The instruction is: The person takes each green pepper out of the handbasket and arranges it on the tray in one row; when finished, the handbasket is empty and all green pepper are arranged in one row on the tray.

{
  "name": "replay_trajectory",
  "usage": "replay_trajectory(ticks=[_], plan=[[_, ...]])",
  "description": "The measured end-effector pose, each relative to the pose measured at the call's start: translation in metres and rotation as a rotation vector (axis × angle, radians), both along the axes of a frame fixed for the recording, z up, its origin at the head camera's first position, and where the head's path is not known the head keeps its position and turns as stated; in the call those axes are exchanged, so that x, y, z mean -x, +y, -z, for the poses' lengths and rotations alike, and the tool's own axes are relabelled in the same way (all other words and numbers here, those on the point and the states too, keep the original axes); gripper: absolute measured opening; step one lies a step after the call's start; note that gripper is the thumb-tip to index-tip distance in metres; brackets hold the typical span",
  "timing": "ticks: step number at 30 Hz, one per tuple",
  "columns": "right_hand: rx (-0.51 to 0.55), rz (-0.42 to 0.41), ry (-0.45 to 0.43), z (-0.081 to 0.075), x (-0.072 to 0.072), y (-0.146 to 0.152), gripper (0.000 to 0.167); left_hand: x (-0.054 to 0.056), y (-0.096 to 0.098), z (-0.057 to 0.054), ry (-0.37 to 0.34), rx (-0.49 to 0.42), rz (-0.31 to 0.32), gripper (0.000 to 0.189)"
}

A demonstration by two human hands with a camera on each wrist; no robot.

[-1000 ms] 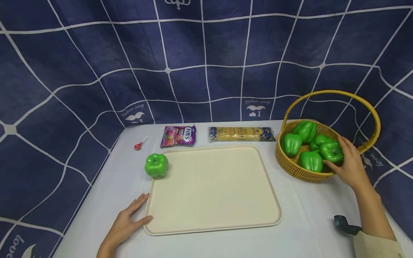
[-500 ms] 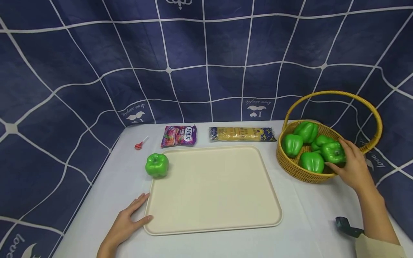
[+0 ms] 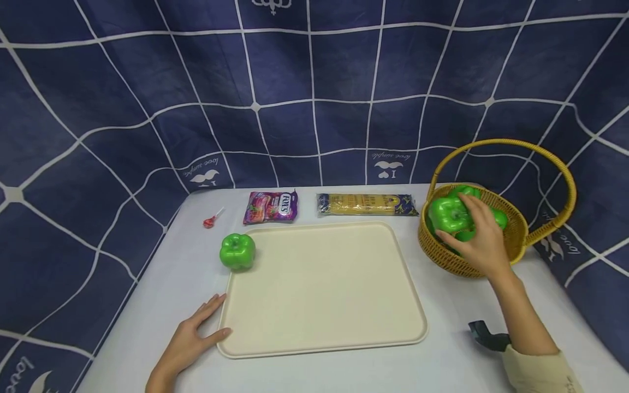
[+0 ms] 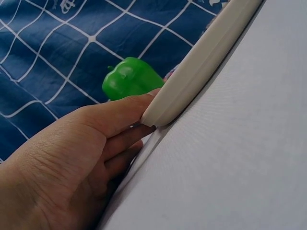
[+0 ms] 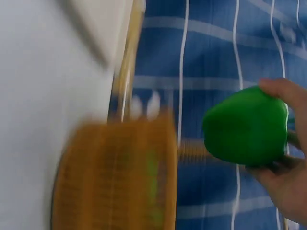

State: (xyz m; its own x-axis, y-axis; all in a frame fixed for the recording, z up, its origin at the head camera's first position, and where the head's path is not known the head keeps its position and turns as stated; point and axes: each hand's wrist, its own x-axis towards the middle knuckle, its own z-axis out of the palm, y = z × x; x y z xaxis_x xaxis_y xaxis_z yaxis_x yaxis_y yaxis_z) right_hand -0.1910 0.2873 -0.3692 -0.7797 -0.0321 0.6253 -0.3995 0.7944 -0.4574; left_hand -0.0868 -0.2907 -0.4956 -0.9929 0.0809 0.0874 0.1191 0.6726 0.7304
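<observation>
My right hand (image 3: 484,240) grips a green bell pepper (image 3: 449,214), lifted over the left part of the yellow wicker basket (image 3: 442,259). The right wrist view shows this pepper (image 5: 247,127) held between thumb and fingers, above the basket's blurred rim. More green peppers (image 3: 499,218) lie inside the basket, partly hidden by the hand. At the left edge of the cream tray (image 3: 324,289), my left hand (image 3: 189,341) rests with extended fingers, its thumb over the rim (image 4: 192,72). Another green bell pepper (image 3: 238,251) sits at the tray's far left corner.
Behind the tray lie a purple candy bag (image 3: 271,207) and a long yellow packet (image 3: 366,204). A red lollipop (image 3: 209,221) is at the back left. The basket's tall handle (image 3: 570,180) arches up on the right. A blue gridded cloth (image 3: 339,125) hangs behind the table.
The right hand has raised the green bell pepper from the basket's right side and carried it left over the other peppers. The left hand has stayed at the tray edge.
</observation>
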Motion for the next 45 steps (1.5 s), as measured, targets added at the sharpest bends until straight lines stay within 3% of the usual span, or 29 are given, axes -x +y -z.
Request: replay_trajectory(ticks=[12, 20, 26, 34, 45], plan=[[0.047, -0.297, -0.069, -0.005, 0.044, -0.154, 0.085, 0.002, 0.000, 0.001, -0.022, -0.002, 0.002, 0.072], [0.090, -0.351, -0.255, 0.011, 0.057, -0.215, 0.085, -0.001, -0.001, -0.001, -0.021, 0.006, 0.002, 0.071], [0.074, -0.335, -0.406, 0.031, 0.062, -0.243, 0.088, -0.002, -0.001, -0.001, -0.007, -0.009, 0.003, 0.070], [0.019, -0.340, -0.491, 0.062, 0.063, -0.261, 0.087, -0.001, 0.000, -0.001, -0.026, -0.002, -0.002, 0.072], [-0.041, -0.385, -0.575, 0.056, 0.057, -0.262, 0.095, -0.001, 0.001, -0.003, -0.025, -0.007, -0.002, 0.071]])
